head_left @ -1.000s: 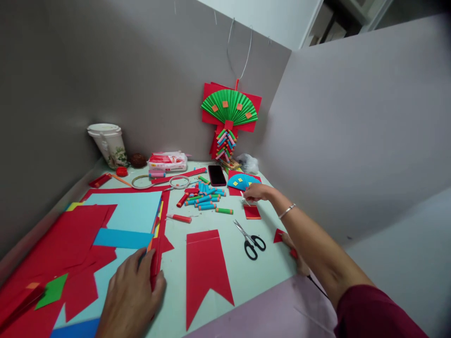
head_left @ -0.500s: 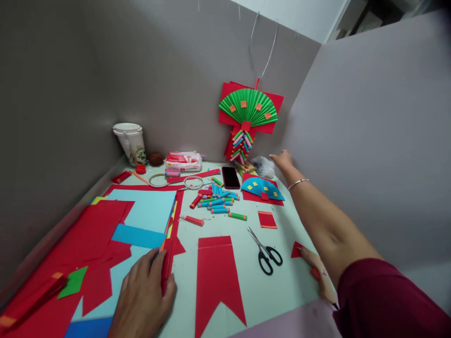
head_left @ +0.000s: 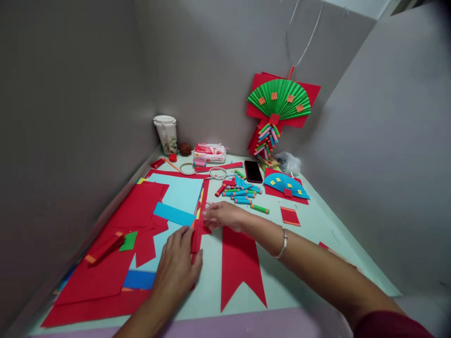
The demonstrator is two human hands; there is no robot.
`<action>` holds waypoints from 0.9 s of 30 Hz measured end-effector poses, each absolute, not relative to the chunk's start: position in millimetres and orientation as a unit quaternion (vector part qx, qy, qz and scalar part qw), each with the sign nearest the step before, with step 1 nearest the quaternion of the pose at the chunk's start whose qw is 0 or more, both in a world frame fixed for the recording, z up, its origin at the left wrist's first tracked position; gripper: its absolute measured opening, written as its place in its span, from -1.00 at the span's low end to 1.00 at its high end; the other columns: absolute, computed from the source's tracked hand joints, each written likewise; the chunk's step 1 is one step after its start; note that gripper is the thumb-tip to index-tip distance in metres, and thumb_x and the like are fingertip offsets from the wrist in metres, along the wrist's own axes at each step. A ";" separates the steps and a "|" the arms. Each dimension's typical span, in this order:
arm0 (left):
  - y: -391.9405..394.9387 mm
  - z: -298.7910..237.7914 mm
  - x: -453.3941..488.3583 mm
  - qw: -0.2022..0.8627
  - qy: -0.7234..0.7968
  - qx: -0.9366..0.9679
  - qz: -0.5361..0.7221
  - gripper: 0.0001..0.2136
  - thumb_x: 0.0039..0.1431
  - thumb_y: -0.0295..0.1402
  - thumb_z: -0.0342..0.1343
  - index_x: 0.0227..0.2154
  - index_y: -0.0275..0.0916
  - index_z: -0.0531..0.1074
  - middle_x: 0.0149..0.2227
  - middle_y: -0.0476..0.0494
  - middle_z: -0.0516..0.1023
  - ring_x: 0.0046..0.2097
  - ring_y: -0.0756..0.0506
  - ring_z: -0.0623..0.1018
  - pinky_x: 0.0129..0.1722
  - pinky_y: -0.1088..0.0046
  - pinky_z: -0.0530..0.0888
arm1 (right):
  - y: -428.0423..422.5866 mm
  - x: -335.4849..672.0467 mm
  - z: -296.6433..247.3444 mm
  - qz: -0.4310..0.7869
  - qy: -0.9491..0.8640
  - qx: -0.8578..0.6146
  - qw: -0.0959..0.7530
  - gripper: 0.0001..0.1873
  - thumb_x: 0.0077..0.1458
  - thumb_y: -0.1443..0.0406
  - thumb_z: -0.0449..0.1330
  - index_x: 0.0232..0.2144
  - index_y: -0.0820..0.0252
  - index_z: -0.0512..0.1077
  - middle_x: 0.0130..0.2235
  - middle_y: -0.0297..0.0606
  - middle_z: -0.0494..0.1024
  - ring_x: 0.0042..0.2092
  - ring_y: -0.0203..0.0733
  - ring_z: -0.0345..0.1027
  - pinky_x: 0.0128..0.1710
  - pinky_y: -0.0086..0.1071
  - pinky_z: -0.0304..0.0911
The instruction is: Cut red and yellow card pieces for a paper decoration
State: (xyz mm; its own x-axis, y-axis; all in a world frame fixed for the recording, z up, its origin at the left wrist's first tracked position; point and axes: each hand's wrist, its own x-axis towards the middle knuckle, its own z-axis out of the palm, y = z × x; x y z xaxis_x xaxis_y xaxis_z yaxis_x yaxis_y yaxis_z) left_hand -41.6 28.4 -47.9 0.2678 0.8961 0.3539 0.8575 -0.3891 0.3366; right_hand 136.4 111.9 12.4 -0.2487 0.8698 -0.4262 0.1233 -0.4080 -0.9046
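Now the left hand (head_left: 178, 258) rests loosely spread at the paper stack (head_left: 123, 202), the right hand (head_left: 222, 216) curls, contents unclear, near the red swallowtail paper (head_left: 243, 263) flat on the desk (head_left: 207, 295): light touch, no creases!

Head-worn view, facing forward and down, table (head_left: 317, 225) near.

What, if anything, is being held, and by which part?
The left hand rests on stacked papers, apparently not gripping; whether the right hand grips anything cannot be told.
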 end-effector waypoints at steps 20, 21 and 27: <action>30.4 -18.7 -63.8 0.173 0.594 0.743 0.253 -0.65 0.19 -0.36 -0.07 0.02 -0.29 0.37 -0.06 -0.25 0.52 0.00 -0.22 0.49 -0.01 0.20 0.43 | 90.0 104.2 2.3 0.746 -0.270 -0.506 0.339 -0.78 0.28 0.42 0.06 -0.42 0.31 0.41 -0.49 -0.26 0.49 -0.48 -0.35 0.44 -0.52 -0.57 0.33; 28.9 -18.9 -63.3 0.158 0.587 0.752 0.254 -0.64 0.20 -0.34 -0.06 0.03 -0.30 0.36 -0.05 -0.26 0.51 0.01 -0.23 0.48 0.00 0.18 0.43 | 89.0 102.7 2.1 0.744 -0.271 -0.505 0.343 -0.78 0.27 0.43 0.07 -0.43 0.31 0.41 -0.50 -0.28 0.48 -0.49 -0.35 0.42 -0.53 -0.57 0.32; 18.4 -30.5 -56.8 0.016 0.530 0.810 0.248 -0.51 0.21 -0.24 0.00 0.15 -0.39 0.24 0.05 -0.41 0.39 0.06 -0.34 0.40 0.01 0.07 0.42 | 81.0 91.1 -0.7 0.732 -0.293 -0.498 0.362 -0.80 0.23 0.42 0.14 -0.46 0.30 0.42 -0.53 -0.35 0.43 -0.54 -0.39 0.29 -0.50 -0.55 0.26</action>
